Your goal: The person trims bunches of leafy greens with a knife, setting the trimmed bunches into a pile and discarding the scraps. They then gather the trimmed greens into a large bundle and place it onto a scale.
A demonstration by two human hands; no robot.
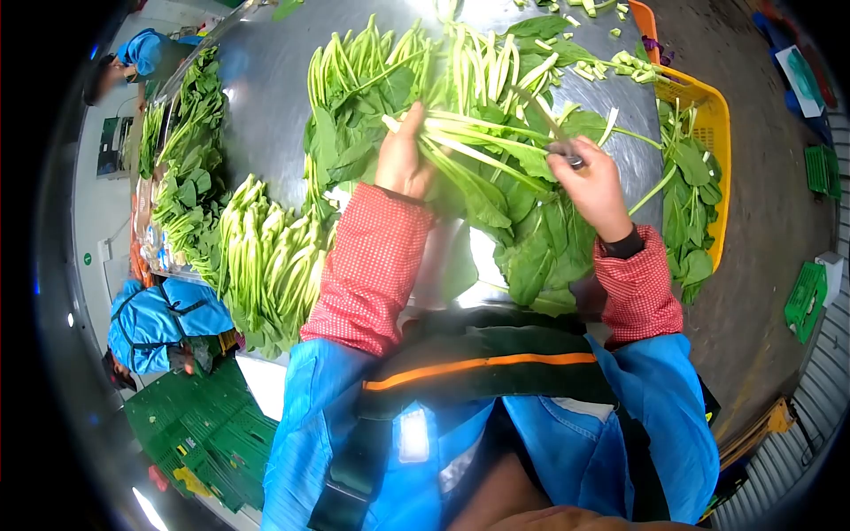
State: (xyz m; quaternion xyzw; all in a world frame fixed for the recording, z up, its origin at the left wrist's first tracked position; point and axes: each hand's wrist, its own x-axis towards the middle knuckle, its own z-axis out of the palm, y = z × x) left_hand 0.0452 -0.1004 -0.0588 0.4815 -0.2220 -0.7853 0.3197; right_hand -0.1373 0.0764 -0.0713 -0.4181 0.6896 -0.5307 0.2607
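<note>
My left hand (406, 157) is closed round the stem ends of a bunch of leafy greens (482, 137), whose leaves spread to the right and down. My right hand (595, 188) grips a knife (556, 131) by its dark handle, the blade pointing up and left beside the stems. Under and around the bunch lie more loose greens (549, 252) with broad leaves. Beyond my left hand is a row of greens (354, 71), stems pointing away from me. Another pile of greens (270, 243) lies left of my left sleeve.
The metal table (266, 115) carries cut stem pieces (633, 66) at its far right. A yellow crate (722, 168) with greens hangs over its right side. Two people in blue stand at the left, one near (168, 323), one farther (146, 53). Green crates (199, 425) are at lower left.
</note>
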